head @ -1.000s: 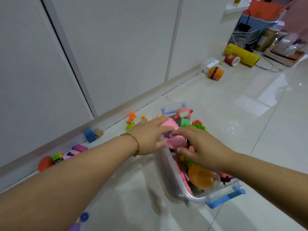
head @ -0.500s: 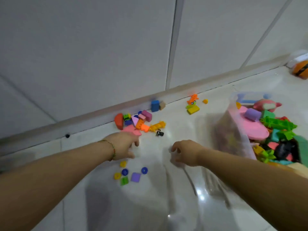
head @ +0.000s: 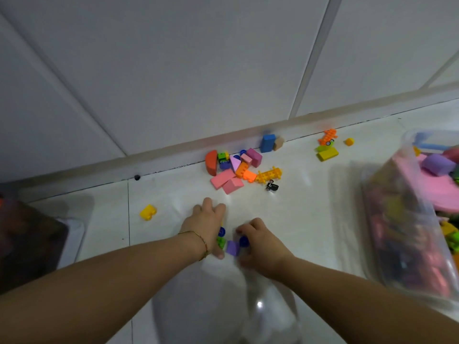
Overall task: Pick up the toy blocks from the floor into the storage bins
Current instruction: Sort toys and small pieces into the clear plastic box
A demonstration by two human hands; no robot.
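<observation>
Both my hands are down on the white floor around a small cluster of pieces. A purple square block (head: 233,248), a green block (head: 220,242) and a blue round piece (head: 221,230) lie between them. My left hand (head: 206,225) lies flat with straight fingers, its edge against the green and blue pieces. My right hand (head: 260,242) curls its fingers and thumb round a second blue round piece (head: 244,241). A pile of pink, orange, red and yellow blocks (head: 236,170) sits farther off by the wall. The clear storage bin (head: 407,244), full of toys, stands at the right.
A lone yellow block (head: 148,212) lies left of my hands. A blue block (head: 267,143), a yellow-green brick (head: 327,153) and an orange toy (head: 328,137) lie along the white wall panels. A dark bin (head: 27,244) stands at the left edge.
My hands left the clear bin and my view swung left. Both hands came down and closed in on the small cluster of purple, green and blue pieces.
</observation>
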